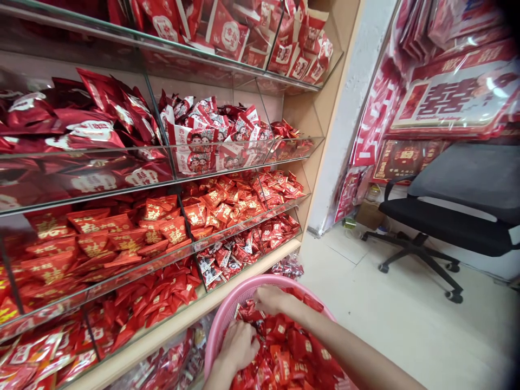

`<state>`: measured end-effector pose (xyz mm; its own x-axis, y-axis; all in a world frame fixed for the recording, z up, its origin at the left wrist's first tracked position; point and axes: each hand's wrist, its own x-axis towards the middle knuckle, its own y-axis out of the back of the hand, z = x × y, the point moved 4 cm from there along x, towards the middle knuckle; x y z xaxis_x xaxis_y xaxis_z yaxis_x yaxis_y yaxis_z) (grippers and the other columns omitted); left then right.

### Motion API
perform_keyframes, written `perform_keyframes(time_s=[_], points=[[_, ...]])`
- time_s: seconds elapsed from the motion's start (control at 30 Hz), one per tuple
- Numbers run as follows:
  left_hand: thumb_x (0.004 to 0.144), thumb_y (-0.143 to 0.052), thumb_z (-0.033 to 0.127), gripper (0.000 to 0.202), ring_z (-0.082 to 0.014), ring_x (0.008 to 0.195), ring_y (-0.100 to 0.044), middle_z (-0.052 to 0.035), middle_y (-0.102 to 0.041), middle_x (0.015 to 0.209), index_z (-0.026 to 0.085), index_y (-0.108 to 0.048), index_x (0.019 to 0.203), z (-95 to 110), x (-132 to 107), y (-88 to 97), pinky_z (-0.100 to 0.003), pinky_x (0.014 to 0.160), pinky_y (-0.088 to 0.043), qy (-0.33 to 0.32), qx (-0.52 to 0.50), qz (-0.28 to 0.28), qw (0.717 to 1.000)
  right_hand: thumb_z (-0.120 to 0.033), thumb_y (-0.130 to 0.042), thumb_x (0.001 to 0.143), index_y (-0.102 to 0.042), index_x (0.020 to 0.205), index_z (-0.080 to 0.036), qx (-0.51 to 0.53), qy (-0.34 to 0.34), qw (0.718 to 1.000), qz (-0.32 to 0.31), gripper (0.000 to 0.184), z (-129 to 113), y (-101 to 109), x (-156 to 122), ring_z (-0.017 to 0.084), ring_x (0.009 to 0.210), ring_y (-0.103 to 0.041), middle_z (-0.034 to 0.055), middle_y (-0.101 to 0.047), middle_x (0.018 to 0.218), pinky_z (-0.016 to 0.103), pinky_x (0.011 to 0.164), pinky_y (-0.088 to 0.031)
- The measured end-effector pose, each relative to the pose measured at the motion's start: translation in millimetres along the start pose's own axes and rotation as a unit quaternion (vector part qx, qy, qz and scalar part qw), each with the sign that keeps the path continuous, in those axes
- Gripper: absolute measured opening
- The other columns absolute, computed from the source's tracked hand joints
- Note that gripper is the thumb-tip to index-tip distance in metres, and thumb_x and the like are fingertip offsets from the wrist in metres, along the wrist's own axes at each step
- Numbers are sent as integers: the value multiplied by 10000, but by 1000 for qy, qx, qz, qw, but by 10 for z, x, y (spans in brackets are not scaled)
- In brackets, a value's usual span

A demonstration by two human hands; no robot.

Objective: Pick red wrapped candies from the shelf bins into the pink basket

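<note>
A pink plastic basket (227,314) sits low in front of me, heaped with small red wrapped candies (292,352). My left hand (238,344) is down in the pile, fingers curled closed around some candies. My right hand (272,299) rests on the far side of the heap, fingers bent and pressed into the candies. Just beyond the basket stand tiered glass-fronted shelf bins (174,227) full of red candy packets.
Wooden shelf edge (195,319) runs left of the basket. A black office chair (447,216) stands on the pale floor (406,325) at right. Red packaged decorations (455,97) hang on the right wall. A bag of candies (289,266) lies on the floor by the shelf.
</note>
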<state>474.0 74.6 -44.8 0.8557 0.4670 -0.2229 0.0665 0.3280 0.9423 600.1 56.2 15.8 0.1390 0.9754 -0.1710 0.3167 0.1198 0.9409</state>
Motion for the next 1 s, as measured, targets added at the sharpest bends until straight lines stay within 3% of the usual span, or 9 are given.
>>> perform_keyframes(time_s=[0.1,0.17,0.3,0.4,0.5,0.67,1.0], points=[[785,-383,292,308,-212,932,-586,-70,-677,903,211,-674,847,-8,6,-11,-332,891,-388,-2,-6,4,1000,-304,-606,755,-634,618,-178,8,-21,999,31,188,-41,54,103,140,575,-537,30,-623,641,231,511,-312],[783,-381,288,309,-208,922,-590,-66,-682,891,213,-678,825,-5,9,-10,-328,887,-388,-6,-13,6,1000,-355,-527,822,-630,657,-175,29,-45,994,94,266,-43,167,153,129,580,-531,33,-613,647,230,526,-308],[775,-384,278,307,-202,902,-596,-61,-688,866,215,-683,796,5,8,3,-321,877,-388,-8,-19,4,1000,-379,-460,871,-600,768,-180,115,-88,953,267,264,7,486,206,125,596,-534,18,-598,670,222,550,-322],[779,-380,294,314,-200,914,-589,-59,-684,888,221,-683,817,1,7,17,-318,880,-388,-3,-23,6,1000,-363,-500,856,-578,924,-183,156,-74,928,331,207,34,639,294,142,744,-574,47,-612,872,221,647,-375],[773,-390,294,305,-189,926,-579,-45,-681,906,236,-680,849,-12,8,18,-303,895,-382,-5,-27,5,1000,-332,-538,840,-594,979,-177,179,-76,926,323,216,68,653,443,161,852,-584,72,-613,972,232,732,-393],[767,-393,279,292,-185,921,-571,-40,-678,887,237,-676,825,-34,12,0,-296,894,-378,-7,-29,5,1000,-274,-534,842,-662,885,-180,194,-77,932,298,165,70,575,584,173,860,-599,65,-653,932,240,748,-397],[784,-385,288,302,-184,914,-570,-30,-678,906,245,-680,833,-23,-12,22,-304,895,-373,1,-60,1,998,-314,-456,885,-677,729,-184,229,-20,905,357,300,90,664,342,141,682,-569,35,-634,742,219,646,-392]])
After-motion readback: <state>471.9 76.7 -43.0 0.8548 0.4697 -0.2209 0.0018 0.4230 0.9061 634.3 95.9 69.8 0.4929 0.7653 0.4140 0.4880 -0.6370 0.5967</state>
